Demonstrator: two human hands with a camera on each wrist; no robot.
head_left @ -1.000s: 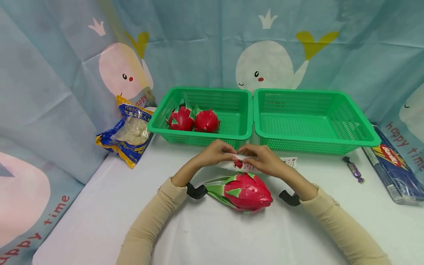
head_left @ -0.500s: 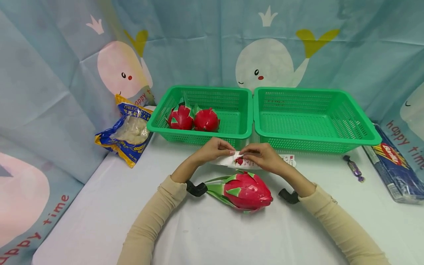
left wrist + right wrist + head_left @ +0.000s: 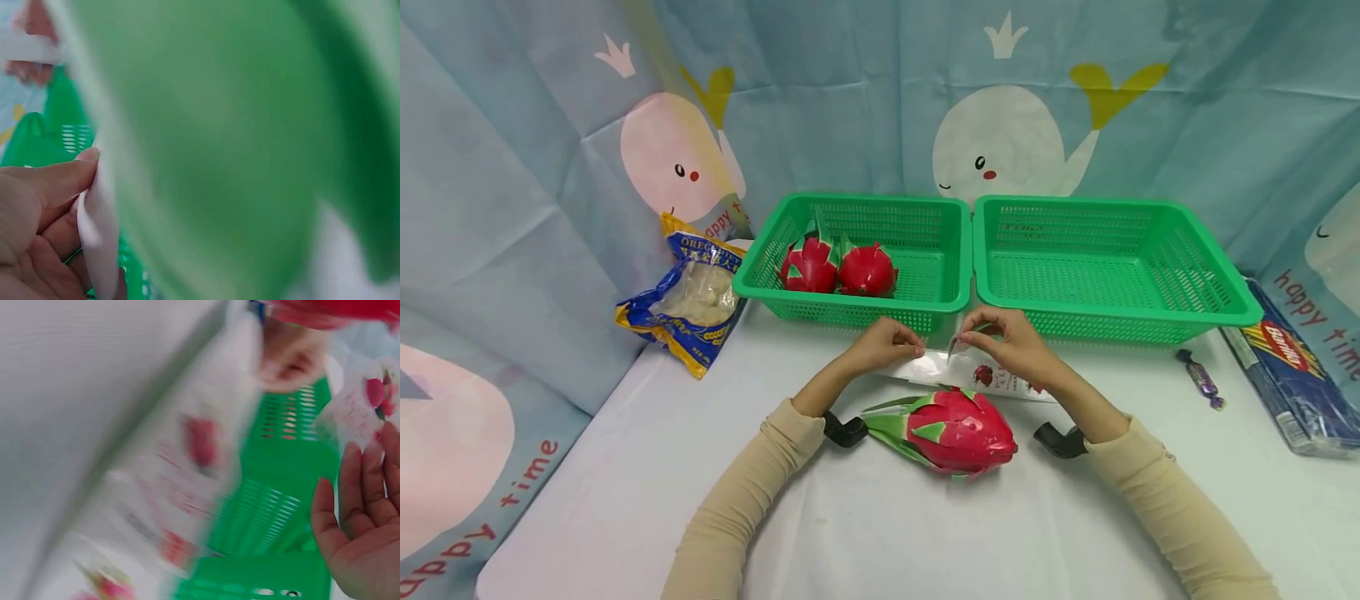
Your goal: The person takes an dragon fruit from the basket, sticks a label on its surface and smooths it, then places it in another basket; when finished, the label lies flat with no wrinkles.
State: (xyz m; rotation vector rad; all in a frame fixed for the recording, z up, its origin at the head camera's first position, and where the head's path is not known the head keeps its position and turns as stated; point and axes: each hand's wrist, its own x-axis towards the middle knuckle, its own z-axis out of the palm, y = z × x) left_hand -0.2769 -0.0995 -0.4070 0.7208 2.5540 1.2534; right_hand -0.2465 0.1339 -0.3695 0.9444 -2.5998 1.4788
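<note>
My left hand (image 3: 887,346) pinches the left part of a white strip of dragon fruit labels (image 3: 1011,383); in the left wrist view, thumb and fingers grip the strip (image 3: 99,234). Just right of it, my right hand (image 3: 1011,340) holds a single label (image 3: 952,343), seen nearly edge-on and off the strip. In the right wrist view, that label (image 3: 359,403) shows a red fruit print at the fingertips. A red dragon fruit (image 3: 966,433) with green leaves lies on its side between my forearms, in front of the strip. One blurred leaf (image 3: 206,150) covers much of the left wrist view.
Behind my hands stand two green baskets; the left basket (image 3: 932,304) has two dragon fruits (image 3: 868,271) in it, the right basket (image 3: 1105,312) none. A blue-yellow pasta bag (image 3: 696,296) leans far left. At right lie a wrapped candy (image 3: 1202,381) and a blue pasta packet (image 3: 1292,375).
My right hand has moved slightly up and right, and a label has come off the strip with it. The strip's printed part has shifted right and down. My left hand has barely moved.
</note>
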